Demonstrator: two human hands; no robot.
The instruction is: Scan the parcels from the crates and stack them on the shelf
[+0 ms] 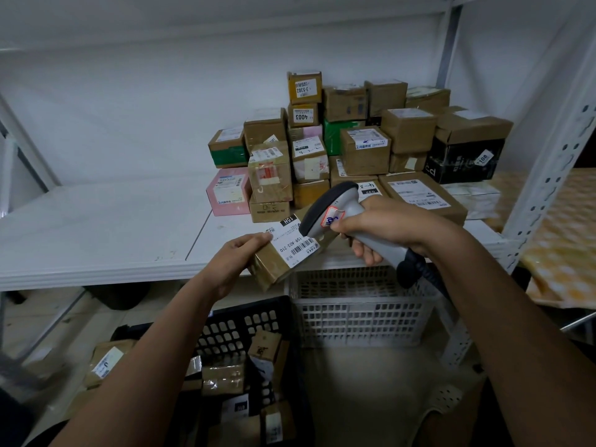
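My left hand (237, 258) grips a small brown parcel (274, 264) at the shelf's front edge, its white barcode label facing up. My right hand (383, 229) holds a grey handheld scanner (335, 208), whose dark head points down at that label from close by. The white shelf (96, 233) carries a pile of stacked parcels (364, 143) at the back right. Below, a black crate (238, 324) holds several more brown parcels (222, 379).
A white crate (361, 308) stands under the shelf, right of the black one. A loose parcel (108, 362) lies on the floor at the left. The shelf's perforated metal upright (554, 150) rises at the right, with yellow patterned material (561, 240) beyond it.
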